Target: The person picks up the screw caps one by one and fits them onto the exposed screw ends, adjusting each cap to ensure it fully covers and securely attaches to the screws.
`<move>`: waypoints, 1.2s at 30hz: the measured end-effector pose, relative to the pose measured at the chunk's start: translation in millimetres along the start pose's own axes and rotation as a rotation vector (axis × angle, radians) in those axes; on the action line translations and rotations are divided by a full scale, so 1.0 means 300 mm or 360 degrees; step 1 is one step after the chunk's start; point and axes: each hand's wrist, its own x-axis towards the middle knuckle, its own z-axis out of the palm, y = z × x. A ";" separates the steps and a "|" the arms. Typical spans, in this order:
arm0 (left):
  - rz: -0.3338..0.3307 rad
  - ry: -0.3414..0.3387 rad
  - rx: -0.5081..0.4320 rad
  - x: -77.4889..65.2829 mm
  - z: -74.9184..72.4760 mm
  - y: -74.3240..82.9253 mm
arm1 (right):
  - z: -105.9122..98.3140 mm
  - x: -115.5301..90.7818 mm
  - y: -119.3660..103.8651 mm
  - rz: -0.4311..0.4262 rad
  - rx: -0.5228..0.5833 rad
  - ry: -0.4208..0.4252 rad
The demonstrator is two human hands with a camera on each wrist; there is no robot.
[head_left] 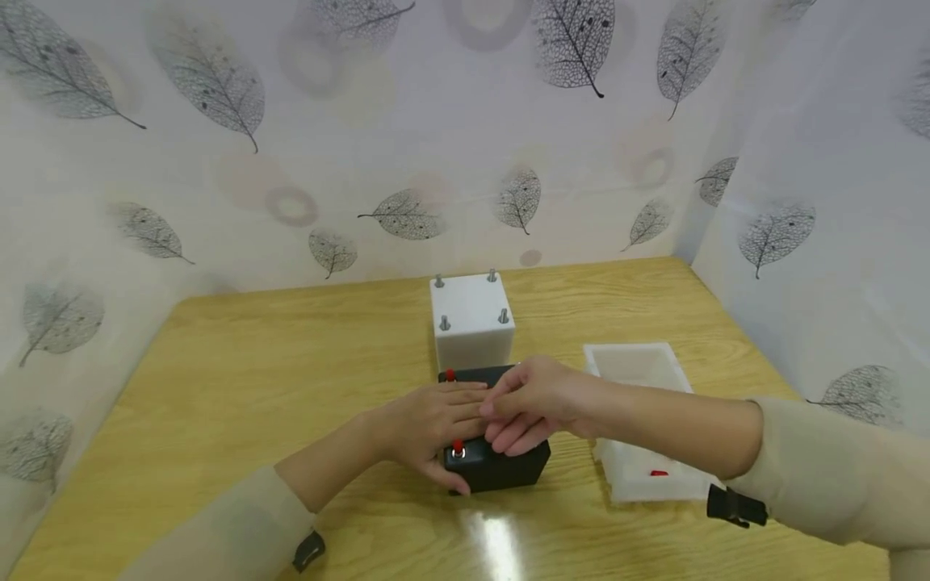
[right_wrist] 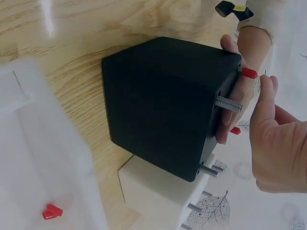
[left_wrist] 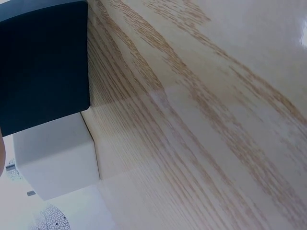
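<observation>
A black box (head_left: 501,472) with bolts in its top stands in front of me. Two bolts on its left side wear red caps (head_left: 458,446); two bare bolts (right_wrist: 229,103) show in the right wrist view. My left hand (head_left: 439,420) lies across the box top with its fingers straight, between the capped bolts, thumb down by the front edge. Over the box, my right hand (head_left: 534,403) hovers with thumb and forefinger tips close together and the other fingers loosely extended. Nothing shows between those fingertips. In the right wrist view they are just beside one red cap (right_wrist: 249,73).
Behind the black box stands a white box (head_left: 472,323) with bare bolts at its corners. To the right is a white tray (head_left: 639,353), partly behind my right forearm, with red caps (right_wrist: 52,211) lying in it. Leaf-patterned curtains border the wooden table (head_left: 291,347).
</observation>
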 end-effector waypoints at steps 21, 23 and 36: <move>-0.0034 -0.0063 0.0014 0.009 -0.005 0.011 | -0.112 0.012 -0.016 -0.0017 -0.0050 0.0102; -0.0037 -0.0059 0.0011 0.009 -0.005 0.012 | -0.125 0.012 -0.016 -0.0009 -0.0051 0.0112; -0.0036 -0.0035 -0.0046 0.008 -0.005 0.009 | -0.205 0.006 -0.004 0.0018 -0.0042 0.0194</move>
